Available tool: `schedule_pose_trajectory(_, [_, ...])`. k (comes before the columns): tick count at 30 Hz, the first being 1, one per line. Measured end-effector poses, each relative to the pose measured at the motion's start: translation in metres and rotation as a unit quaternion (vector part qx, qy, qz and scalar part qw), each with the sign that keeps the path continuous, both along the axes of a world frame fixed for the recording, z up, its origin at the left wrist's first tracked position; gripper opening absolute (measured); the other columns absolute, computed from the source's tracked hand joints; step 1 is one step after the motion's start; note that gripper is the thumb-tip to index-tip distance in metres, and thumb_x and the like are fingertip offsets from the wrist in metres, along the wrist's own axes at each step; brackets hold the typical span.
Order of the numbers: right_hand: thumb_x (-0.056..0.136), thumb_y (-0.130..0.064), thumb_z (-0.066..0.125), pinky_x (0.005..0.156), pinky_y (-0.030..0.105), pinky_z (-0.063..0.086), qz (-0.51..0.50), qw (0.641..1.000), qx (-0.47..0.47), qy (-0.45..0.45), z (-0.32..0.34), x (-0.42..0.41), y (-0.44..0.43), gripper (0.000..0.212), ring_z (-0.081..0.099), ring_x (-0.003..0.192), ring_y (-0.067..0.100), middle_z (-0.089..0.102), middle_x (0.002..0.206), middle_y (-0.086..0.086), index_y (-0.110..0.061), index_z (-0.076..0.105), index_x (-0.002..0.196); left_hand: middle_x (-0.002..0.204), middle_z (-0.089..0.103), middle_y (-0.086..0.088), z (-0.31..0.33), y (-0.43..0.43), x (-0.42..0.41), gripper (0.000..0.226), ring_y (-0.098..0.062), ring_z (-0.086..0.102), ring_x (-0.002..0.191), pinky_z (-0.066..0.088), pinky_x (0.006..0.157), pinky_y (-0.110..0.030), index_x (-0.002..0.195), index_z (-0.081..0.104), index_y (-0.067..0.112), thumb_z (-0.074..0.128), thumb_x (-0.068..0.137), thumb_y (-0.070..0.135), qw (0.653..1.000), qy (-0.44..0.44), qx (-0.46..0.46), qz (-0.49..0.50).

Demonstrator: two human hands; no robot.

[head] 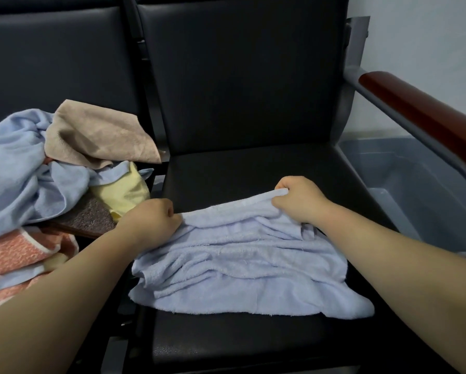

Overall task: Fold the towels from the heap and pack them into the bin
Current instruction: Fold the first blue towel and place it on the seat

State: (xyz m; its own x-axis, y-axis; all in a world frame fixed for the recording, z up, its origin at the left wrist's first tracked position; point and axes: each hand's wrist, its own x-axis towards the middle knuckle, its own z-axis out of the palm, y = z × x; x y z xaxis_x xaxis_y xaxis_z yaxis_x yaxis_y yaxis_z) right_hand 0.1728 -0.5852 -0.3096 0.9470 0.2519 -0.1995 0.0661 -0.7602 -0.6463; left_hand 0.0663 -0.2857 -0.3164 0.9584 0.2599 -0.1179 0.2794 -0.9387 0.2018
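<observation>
Towel: a rumpled light-blue towel (242,255) lies on the black chair seat (240,174).
Left hand (152,225): fingers curled, pinching the towel's far left edge.
Right hand (298,199): fingers clamped on the far right edge, lifting it slightly.
Heap (51,171): mixed towels on the seat to the left.
Bin (404,184): grey, beside the chair under the armrest (426,114); its contents are hard to make out.

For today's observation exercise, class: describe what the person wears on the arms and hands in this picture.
The left arm and right arm are bare to the frame's edge, no sleeves showing. The left hand and right hand wear no gloves; no watch, bracelet or ring shows.
</observation>
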Motion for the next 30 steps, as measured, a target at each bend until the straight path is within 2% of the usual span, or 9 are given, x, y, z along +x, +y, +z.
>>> schedule_pose_trajectory(4, [0.091, -0.024, 0.062, 0.064, 0.031, 0.049, -0.002, 1.0, -0.018, -0.018, -0.005, 0.003, 0.006, 0.001, 0.062, 0.082, 0.019, 0.065, 0.094, 0.0, -0.023, 0.064, 0.091, 0.078, 0.059, -0.002, 0.002, 0.001, 0.001, 0.031, -0.016, 0.053, 0.072, 0.04, 0.062, -0.034, 0.078, 0.057, 0.015, 0.055, 0.097, 0.039, 1.0, 0.001, 0.014, -0.008])
schedule_pose_trajectory(6, [0.094, -0.027, 0.059, 0.064, 0.031, 0.048, -0.004, 1.0, -0.019, -0.024, -0.006, 0.005, 0.006, 0.008, 0.061, 0.082, 0.018, 0.065, 0.094, -0.001, -0.021, 0.064, 0.091, 0.078, 0.059, -0.001, 0.001, 0.003, 0.002, 0.027, -0.015, 0.052, 0.072, 0.04, 0.061, -0.033, 0.079, 0.057, 0.016, 0.056, 0.096, 0.037, 1.0, -0.003, 0.012, -0.014])
schedule_pose_trajectory(9, [0.095, -0.022, 0.057, 0.068, 0.035, 0.053, -0.005, 0.998, -0.049, -0.044, -0.011, 0.007, 0.005, 0.008, 0.063, 0.083, 0.021, 0.065, 0.093, 0.0, -0.02, 0.064, 0.094, 0.077, 0.059, 0.001, -0.001, 0.007, 0.003, 0.022, -0.015, 0.053, 0.072, 0.043, 0.064, -0.034, 0.079, 0.056, 0.019, 0.059, 0.095, 0.034, 0.999, -0.013, 0.005, -0.029])
schedule_pose_trajectory(12, [0.096, -0.017, 0.057, 0.062, 0.032, 0.048, -0.004, 0.994, -0.078, -0.076, -0.016, 0.007, 0.005, 0.004, 0.06, 0.076, 0.02, 0.064, 0.091, 0.002, -0.018, 0.061, 0.096, 0.081, 0.06, 0.001, -0.004, 0.012, 0.002, 0.015, -0.016, 0.055, 0.074, 0.045, 0.068, -0.036, 0.084, 0.055, 0.021, 0.059, 0.094, 0.031, 0.999, -0.016, -0.011, -0.05])
schedule_pose_trajectory(15, [0.097, -0.017, 0.056, 0.062, 0.03, 0.046, 0.0, 0.99, -0.099, -0.098, -0.018, 0.005, 0.006, 0.005, 0.058, 0.078, 0.02, 0.057, 0.104, 0.003, -0.018, 0.059, 0.101, 0.095, 0.051, 0.003, -0.007, 0.015, 0.003, 0.011, -0.017, 0.054, 0.083, 0.042, 0.075, -0.034, 0.091, 0.052, 0.024, 0.059, 0.095, 0.03, 0.997, -0.004, -0.029, -0.072])
schedule_pose_trajectory(19, [0.095, -0.021, 0.06, 0.067, 0.033, 0.052, 0.01, 0.988, -0.127, -0.091, -0.017, 0.002, 0.01, 0.009, 0.059, 0.079, 0.022, 0.046, 0.117, 0.001, -0.021, 0.055, 0.102, 0.095, 0.049, 0.001, -0.005, 0.016, 0.004, 0.019, -0.017, 0.052, 0.082, 0.038, 0.072, -0.033, 0.08, 0.047, 0.027, 0.057, 0.095, 0.034, 0.995, 0.038, -0.019, -0.089])
schedule_pose_trajectory(25, [0.093, -0.02, 0.06, 0.064, 0.033, 0.05, 0.022, 0.986, -0.15, -0.066, -0.009, -0.002, 0.009, 0.016, 0.06, 0.081, 0.019, 0.058, 0.098, 0.0, -0.02, 0.054, 0.109, 0.077, 0.058, 0.0, 0.007, 0.012, 0.0, 0.018, -0.018, 0.051, 0.07, 0.041, 0.065, -0.037, 0.086, 0.043, 0.02, 0.056, 0.098, 0.025, 0.993, 0.012, -0.04, -0.113])
schedule_pose_trajectory(28, [0.096, -0.02, 0.053, 0.063, 0.032, 0.046, 0.014, 0.987, -0.143, -0.074, -0.008, -0.003, 0.005, 0.005, 0.057, 0.079, 0.02, 0.056, 0.101, 0.002, -0.019, 0.058, 0.097, 0.077, 0.062, 0.002, 0.015, 0.01, -0.002, 0.014, -0.021, 0.058, 0.073, 0.048, 0.069, -0.041, 0.094, 0.044, 0.022, 0.056, 0.099, 0.028, 0.992, -0.02, -0.038, -0.119])
schedule_pose_trajectory(30, [0.1, -0.022, 0.047, 0.061, 0.032, 0.043, -0.009, 0.992, -0.101, -0.078, -0.006, -0.005, 0.001, 0.011, 0.053, 0.074, 0.018, 0.056, 0.095, 0.002, -0.019, 0.054, 0.092, 0.076, 0.062, 0.006, 0.021, 0.009, -0.003, 0.015, -0.016, 0.059, 0.071, 0.05, 0.07, -0.04, 0.099, 0.045, 0.025, 0.056, 0.1, 0.034, 0.992, -0.041, -0.036, -0.116])
